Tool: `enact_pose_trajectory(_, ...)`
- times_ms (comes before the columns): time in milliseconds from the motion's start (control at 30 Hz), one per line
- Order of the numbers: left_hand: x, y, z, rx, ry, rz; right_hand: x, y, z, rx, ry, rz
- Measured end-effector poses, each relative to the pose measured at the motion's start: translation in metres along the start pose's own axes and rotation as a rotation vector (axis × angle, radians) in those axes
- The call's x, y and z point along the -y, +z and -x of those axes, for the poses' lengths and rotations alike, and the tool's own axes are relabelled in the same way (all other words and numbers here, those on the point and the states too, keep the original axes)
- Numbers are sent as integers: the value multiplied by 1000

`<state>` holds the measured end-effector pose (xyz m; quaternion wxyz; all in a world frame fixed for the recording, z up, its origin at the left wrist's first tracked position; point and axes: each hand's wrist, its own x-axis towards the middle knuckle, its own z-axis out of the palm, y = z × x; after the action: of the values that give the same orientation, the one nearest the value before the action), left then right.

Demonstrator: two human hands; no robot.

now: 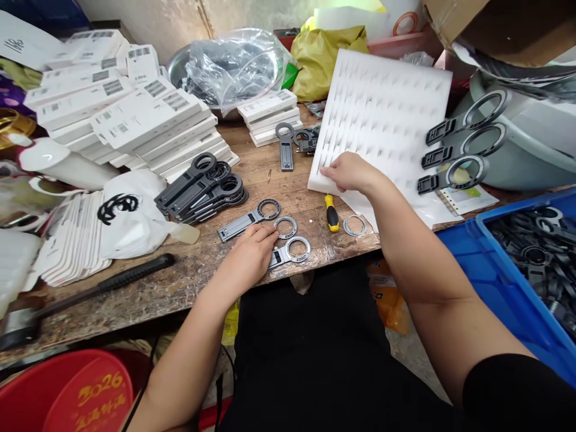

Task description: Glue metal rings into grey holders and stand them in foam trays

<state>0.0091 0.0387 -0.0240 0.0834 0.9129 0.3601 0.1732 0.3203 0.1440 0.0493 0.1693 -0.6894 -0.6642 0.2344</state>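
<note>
— Holder (288, 254), where is it?
— On the worktop (189, 282) near the front edge, under the left hand (252, 255); its fingers press down on the handle end, the ring end sticking out.
— And the right hand (348, 174)?
— At the foam sheet's (387, 114) lower left corner, fingers curled on its edge.
— Anything close by?
— A loose ring (285, 227), a second holder (247, 221), a yellow screwdriver (332, 215).

I'm seeing a silver ring-headed bracket (290, 252) lying flat near the bench's front edge, and a white foam sheet (382, 114) leaning tilted, its lower corner resting down.
</note>
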Motion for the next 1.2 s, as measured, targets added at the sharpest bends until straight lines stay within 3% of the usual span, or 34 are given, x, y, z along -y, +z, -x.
enact_pose_trajectory(67,1,0,1,3,2,2,1,1,9,-22,63,-92)
enact_pose_trajectory(133,1,0,1,10,8,5,0,3,19,-132,88,-114)
enact_pose_trajectory(233,2,-1,2,17,8,16,-2,7,27,-410,38,79)
enact_pose_trajectory(300,2,-1,2,16,8,22,-3,7,25,-496,-35,252)
enact_pose_trajectory(500,1,0,1,-4,-5,41,0,2,4,-359,-164,492)
enact_pose_trajectory(700,-2,-2,0,-4,-2,42,2,13,-1,-379,-139,524)
enact_pose_trajectory(867,-2,-1,1,-15,-5,58,-6,21,2,-475,-158,491)
enact_pose_trajectory(1000,-1,-3,3,-35,-24,108,-17,16,7,-596,-161,332)
enact_pose_trajectory(1133,-13,-17,-2,-193,-151,349,-5,23,32,-808,-299,-147)
enact_pose_trajectory(1200,-25,-25,-10,-270,-290,592,9,39,51,-780,-430,-432)
